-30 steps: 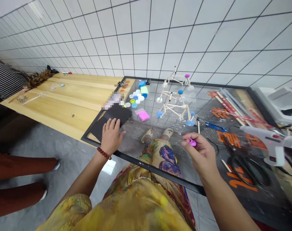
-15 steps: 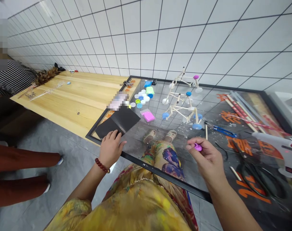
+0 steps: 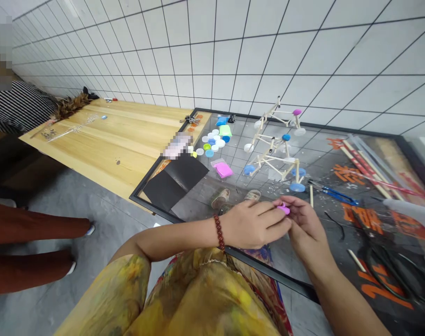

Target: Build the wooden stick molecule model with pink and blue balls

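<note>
My two hands meet above the front part of the glass tabletop (image 3: 338, 196). My right hand (image 3: 305, 224) pinches a small purple bottle cap (image 3: 284, 209). My left hand (image 3: 256, 223), with a red bead bracelet on the wrist, reaches across and its fingertips touch the same cap. Behind the hands stand three stick frames with bottle-cap wheels (image 3: 273, 154). A black sheet (image 3: 175, 182) lies at the left end of the glass.
Loose bottle caps (image 3: 212, 142), a pink pad (image 3: 224, 169), blue scissors (image 3: 333, 190), loose sticks (image 3: 355, 259) and a white glue gun (image 3: 411, 210) lie on the glass. A wooden table (image 3: 110, 135) adjoins on the left. A person in a striped top (image 3: 19, 105) sits there.
My left hand has left the black sheet and moved right to join my right hand at the purple cap. The view has shifted slightly.
</note>
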`<state>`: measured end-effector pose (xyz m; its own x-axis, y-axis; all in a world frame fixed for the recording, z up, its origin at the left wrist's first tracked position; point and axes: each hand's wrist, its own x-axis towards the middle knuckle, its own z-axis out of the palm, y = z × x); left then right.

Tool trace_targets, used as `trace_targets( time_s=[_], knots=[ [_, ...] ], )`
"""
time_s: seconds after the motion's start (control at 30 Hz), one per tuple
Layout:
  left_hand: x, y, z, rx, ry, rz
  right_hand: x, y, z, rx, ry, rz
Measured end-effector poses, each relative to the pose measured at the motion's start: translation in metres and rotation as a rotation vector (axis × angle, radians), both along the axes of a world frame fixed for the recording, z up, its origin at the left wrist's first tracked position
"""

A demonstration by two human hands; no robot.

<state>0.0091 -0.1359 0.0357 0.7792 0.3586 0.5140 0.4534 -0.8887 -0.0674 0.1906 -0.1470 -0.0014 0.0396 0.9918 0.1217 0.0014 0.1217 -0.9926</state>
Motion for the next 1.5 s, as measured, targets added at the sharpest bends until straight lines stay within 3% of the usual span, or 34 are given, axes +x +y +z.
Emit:
trace_targets(
  time_s=[0.17, 0.4, 0.57, 0.9, 1.17, 1.33, 1.5],
  knots=[
    [0.020, 0.031, -0.020, -0.017, 0.030, -0.074, 0.005, 0.006, -0.004, -0.083, 0.048, -0.124],
    [0.015, 0.035, -0.033, -0.147, -0.133, -0.054, 0.004, 0.007, -0.002, -0.117, 0.052, -0.127],
    [0.008, 0.043, -0.034, -0.298, -0.216, -0.030, 0.002, 0.007, -0.001, -0.149, -0.016, -0.139],
    [0.004, 0.045, -0.038, -0.321, -0.239, -0.101, 0.005, 0.005, 0.002, -0.131, -0.280, -0.091],
    [0.004, 0.042, -0.029, -0.437, -0.239, -0.026, 0.002, 0.002, 0.006, -0.076, -0.369, -0.059],
    [0.003, 0.043, -0.024, -0.544, -0.248, -0.038, 0.003, 0.002, -0.003, -0.016, -0.349, -0.019],
    [0.002, 0.044, -0.029, -0.575, -0.269, -0.065, 0.010, -0.002, -0.012, 0.027, -0.381, 0.008]
  ],
)
